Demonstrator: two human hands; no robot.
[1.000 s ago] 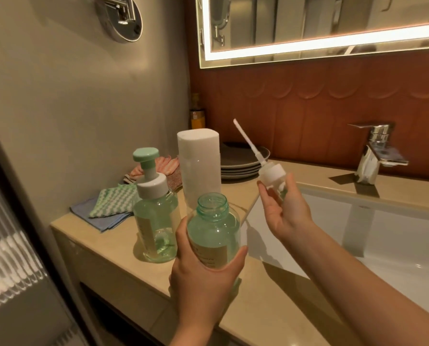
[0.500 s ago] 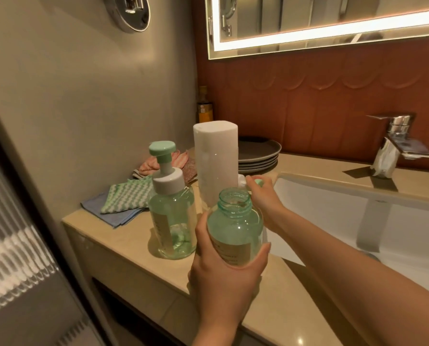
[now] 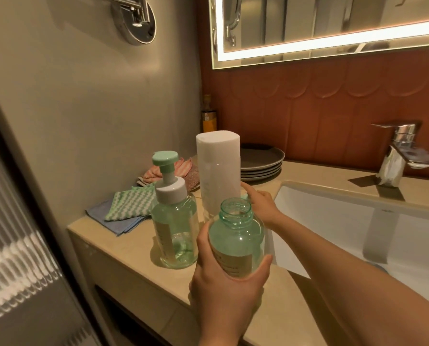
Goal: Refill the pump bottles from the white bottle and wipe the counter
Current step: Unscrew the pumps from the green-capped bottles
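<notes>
I see a long tan stone desk [image 3: 138,245] with a white sink [image 3: 333,221] on the right. A tall white plastic bottle [image 3: 218,171] stands on the desk, left of the sink. Just left, nearer, stands a clear green bottle with a white-and-green pump [image 3: 174,221]. The left hand [image 3: 225,293] wraps round an open green bottle [image 3: 235,243], near me. The right hand [image 3: 260,206] sits beside the white bottle; I cannot tell if it holds anything.

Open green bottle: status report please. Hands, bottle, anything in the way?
Left hand grips open green bottle, pump off. Right hand behind it, beside white bottle; grip unclear. Capped pump bottle stands close on the left.
</notes>
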